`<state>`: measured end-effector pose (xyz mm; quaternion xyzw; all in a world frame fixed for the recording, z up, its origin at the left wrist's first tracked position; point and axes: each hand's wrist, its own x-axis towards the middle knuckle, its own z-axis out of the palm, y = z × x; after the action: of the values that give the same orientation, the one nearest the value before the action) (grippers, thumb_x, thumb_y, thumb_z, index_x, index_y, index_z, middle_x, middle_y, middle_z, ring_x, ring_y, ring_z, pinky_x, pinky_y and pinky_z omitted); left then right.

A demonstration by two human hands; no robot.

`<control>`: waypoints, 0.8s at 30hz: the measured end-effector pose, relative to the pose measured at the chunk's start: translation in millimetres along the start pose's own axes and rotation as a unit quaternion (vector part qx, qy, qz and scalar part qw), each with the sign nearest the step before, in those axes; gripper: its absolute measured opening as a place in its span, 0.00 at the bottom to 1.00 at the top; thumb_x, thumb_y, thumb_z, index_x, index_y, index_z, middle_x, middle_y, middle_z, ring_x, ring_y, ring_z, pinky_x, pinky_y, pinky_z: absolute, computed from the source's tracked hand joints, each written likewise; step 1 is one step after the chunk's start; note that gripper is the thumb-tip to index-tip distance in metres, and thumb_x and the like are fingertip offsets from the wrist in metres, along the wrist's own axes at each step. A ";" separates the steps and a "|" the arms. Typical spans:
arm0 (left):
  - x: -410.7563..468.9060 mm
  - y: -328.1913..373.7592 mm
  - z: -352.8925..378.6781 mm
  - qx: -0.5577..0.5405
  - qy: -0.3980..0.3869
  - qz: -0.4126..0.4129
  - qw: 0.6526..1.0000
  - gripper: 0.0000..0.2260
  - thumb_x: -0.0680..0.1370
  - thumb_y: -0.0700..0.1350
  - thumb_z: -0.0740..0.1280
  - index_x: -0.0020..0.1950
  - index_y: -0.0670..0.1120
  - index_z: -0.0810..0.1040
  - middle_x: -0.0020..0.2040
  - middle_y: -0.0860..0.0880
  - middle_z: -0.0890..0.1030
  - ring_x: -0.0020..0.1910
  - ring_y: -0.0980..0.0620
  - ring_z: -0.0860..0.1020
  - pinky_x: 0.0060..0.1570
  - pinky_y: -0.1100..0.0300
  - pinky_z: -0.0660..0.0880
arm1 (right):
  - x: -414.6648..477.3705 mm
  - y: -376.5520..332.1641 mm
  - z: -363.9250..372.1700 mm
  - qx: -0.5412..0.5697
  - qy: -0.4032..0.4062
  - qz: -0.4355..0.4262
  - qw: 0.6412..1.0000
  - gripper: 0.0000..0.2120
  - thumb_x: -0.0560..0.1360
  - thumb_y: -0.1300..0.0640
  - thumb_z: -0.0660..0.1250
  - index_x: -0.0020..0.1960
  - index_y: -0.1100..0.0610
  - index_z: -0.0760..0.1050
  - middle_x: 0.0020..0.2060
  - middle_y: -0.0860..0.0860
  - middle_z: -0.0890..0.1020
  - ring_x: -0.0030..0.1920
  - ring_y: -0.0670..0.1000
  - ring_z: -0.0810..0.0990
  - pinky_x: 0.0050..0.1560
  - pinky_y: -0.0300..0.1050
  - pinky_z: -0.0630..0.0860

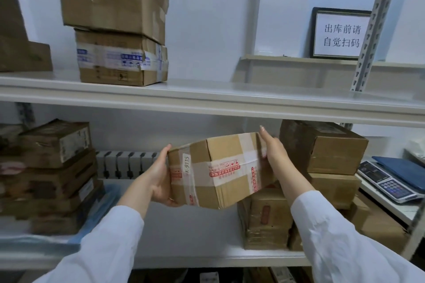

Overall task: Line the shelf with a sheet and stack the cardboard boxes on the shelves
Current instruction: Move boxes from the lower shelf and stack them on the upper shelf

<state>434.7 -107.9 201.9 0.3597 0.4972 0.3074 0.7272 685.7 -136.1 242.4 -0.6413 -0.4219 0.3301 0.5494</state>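
Cardboard box (220, 167) crosswise, right end higher

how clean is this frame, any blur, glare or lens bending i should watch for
Head view: wide-angle bending bows the shelf edge and leans the post. Head view, left margin: the left stack is smeared, while the held box and its K-9115 label are sharp. Head view, top right: the sign reads clearly. The light is soft and even, with no hard glare.

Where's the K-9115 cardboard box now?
Head view, centre: the taped brown cardboard box is held tilted between the left hand and right hand, above the white lower shelf, just left of a stack of brown cardboard boxes.
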 end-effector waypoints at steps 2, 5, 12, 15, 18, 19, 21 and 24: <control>-5.2 -0.7 -7.6 0.032 -0.006 0.014 0.999 0.46 0.65 0.79 0.41 0.56 0.47 0.78 0.53 0.39 0.80 0.51 0.39 0.76 0.46 0.48 0.73 | -7.2 1.7 2.8 -0.046 0.010 -0.018 0.999 0.36 0.75 0.34 0.56 0.74 0.55 0.58 0.66 0.54 0.72 0.65 0.58 0.72 0.62 0.53 0.68; -20.6 0.6 -20.9 0.077 -0.069 0.055 0.993 0.47 0.62 0.80 0.40 0.60 0.49 0.77 0.50 0.39 0.82 0.44 0.39 0.79 0.39 0.54 0.75 | -21.5 -5.0 1.5 -0.123 0.033 -0.054 0.990 0.34 0.74 0.31 0.52 0.70 0.53 0.63 0.61 0.54 0.75 0.59 0.57 0.76 0.62 0.57 0.72; -70.0 17.1 -43.8 0.208 -0.179 0.180 0.945 0.50 0.46 0.72 0.74 0.59 0.44 0.73 0.43 0.42 0.83 0.34 0.45 0.81 0.26 0.62 0.74 | -37.2 -42.9 -4.9 -0.201 0.049 -0.062 0.976 0.31 0.75 0.31 0.50 0.59 0.56 0.72 0.47 0.53 0.80 0.47 0.54 0.79 0.51 0.52 0.76; -82.8 28.1 -40.2 0.148 -0.114 0.214 0.959 0.55 0.39 0.74 0.72 0.60 0.47 0.75 0.49 0.40 0.82 0.42 0.42 0.80 0.34 0.57 0.76 | -44.4 -60.8 -4.8 -0.196 0.041 -0.072 0.977 0.33 0.74 0.30 0.51 0.58 0.56 0.74 0.48 0.54 0.80 0.47 0.55 0.80 0.51 0.51 0.76; -95.9 37.0 -37.8 0.133 -0.050 0.284 0.948 0.49 0.43 0.77 0.69 0.57 0.51 0.77 0.43 0.44 0.85 0.43 0.42 0.77 0.32 0.58 0.73 | -50.6 -78.2 -5.9 -0.149 0.016 -0.074 0.986 0.29 0.73 0.30 0.56 0.52 0.55 0.78 0.46 0.53 0.82 0.46 0.55 0.81 0.52 0.51 0.76; -100.5 39.7 -37.3 0.130 -0.043 0.300 0.944 0.43 0.50 0.78 0.66 0.55 0.51 0.77 0.39 0.46 0.85 0.41 0.43 0.76 0.33 0.59 0.71 | -55.3 -84.7 -6.1 -0.121 0.000 -0.076 0.990 0.26 0.73 0.32 0.58 0.50 0.55 0.78 0.45 0.53 0.82 0.45 0.55 0.81 0.50 0.50 0.76; -107.7 46.1 -39.1 0.108 -0.037 0.318 0.941 0.34 0.62 0.74 0.58 0.54 0.50 0.77 0.36 0.46 0.84 0.39 0.44 0.75 0.35 0.58 0.69 | -63.0 -97.7 -5.4 -0.070 -0.027 -0.085 0.994 0.21 0.75 0.37 0.61 0.46 0.55 0.78 0.42 0.53 0.83 0.44 0.55 0.82 0.47 0.48 0.75; -118.3 54.5 -39.7 0.087 -0.034 0.330 0.939 0.31 0.68 0.73 0.56 0.53 0.50 0.78 0.41 0.44 0.83 0.38 0.46 0.77 0.28 0.61 0.69 | -66.6 -113.5 -5.2 -0.025 -0.047 -0.105 0.993 0.17 0.75 0.42 0.64 0.45 0.56 0.78 0.42 0.54 0.83 0.44 0.55 0.81 0.45 0.47 0.74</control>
<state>354.8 -164.3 296.7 0.5759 0.3501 0.4732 0.5673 641.6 -193.9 352.2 -0.5906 -0.5209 0.2896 0.5441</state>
